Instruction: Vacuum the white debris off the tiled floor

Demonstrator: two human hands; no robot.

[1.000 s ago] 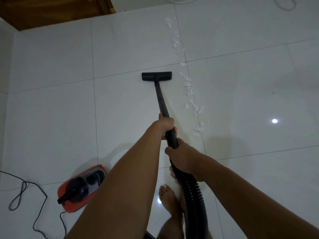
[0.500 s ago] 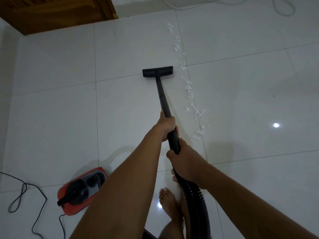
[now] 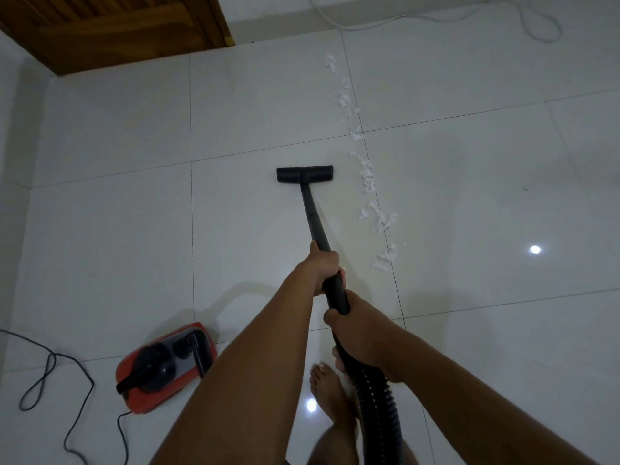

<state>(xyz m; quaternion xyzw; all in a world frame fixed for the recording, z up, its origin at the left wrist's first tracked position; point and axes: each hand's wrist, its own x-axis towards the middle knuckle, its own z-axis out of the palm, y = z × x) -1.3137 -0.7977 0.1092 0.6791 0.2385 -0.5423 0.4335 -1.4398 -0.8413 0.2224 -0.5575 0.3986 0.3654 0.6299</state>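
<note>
- your bare foot (image 3: pixel 327 387) stands just beside the ribbed hose (image 3: pixel 379 407); keep the hose off your toes so that a swing does not snag.
- your right hand (image 3: pixel 362 333) is curled fully round the tube where the hose joins it, and your left hand (image 3: pixel 323 266) is wrapped round the wand (image 3: pixel 315 223) just ahead. neither holds anything else. steer with the front hand and let the rear one feed hose.
- the red vacuum body (image 3: pixel 164 367) and its black cord (image 3: pixel 67 380) lie to your left, well apart from the work. a long reach will probably tug them.
- the floor head (image 3: pixel 304 174) looks flat on the tiled floor (image 3: pixel 134 229), left of the scraps and not touching them.
- the white debris (image 3: pixel 369 186) runs in a ragged line along the grout joint, from beside your hands out toward the wooden door (image 3: pixel 117 28).
- i'd slide the head right onto that line, then follow the joint slowly and keep the head flat, since such light scraps may scatter.
</note>
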